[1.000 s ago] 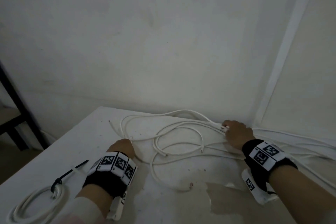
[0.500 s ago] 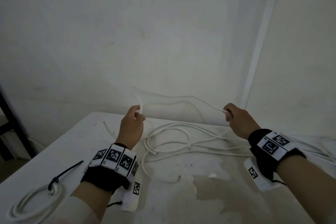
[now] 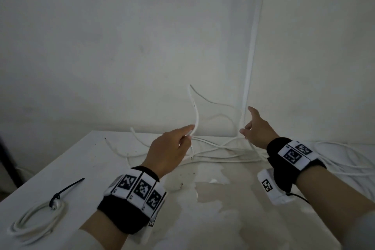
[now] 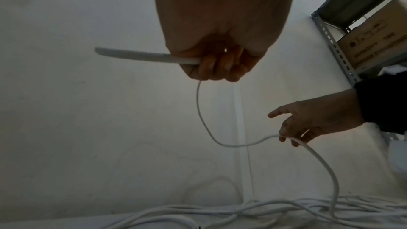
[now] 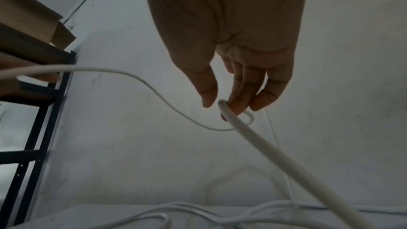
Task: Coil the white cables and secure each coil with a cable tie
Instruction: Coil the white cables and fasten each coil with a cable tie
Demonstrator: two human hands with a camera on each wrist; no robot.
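Observation:
My left hand (image 3: 188, 134) pinches a white cable (image 3: 196, 113) near its free end, which sticks up in front of the wall. The left wrist view shows the left hand's fingers (image 4: 211, 69) curled round the cable. From there it sags across to my right hand (image 3: 246, 126), held above the table's back edge. The right hand's fingers (image 5: 240, 97) are nearly straight, with the cable (image 5: 264, 145) looped round their tips and thumb and index spread apart. Beyond them it drops to several loose white cables (image 3: 219, 152) tangled on the table.
A finished white coil (image 3: 38, 221) bound by a black cable tie (image 3: 67, 189) lies at the front left of the white, stained table (image 3: 223, 209). A white conduit (image 3: 250, 67) runs up the wall. Metal shelving (image 4: 330, 29) with a cardboard box (image 4: 374, 36) stands to the side.
Both hands rose from the table with the cable. The left hand moved right, toward the right hand. The right hand's grip loosened into spread fingers.

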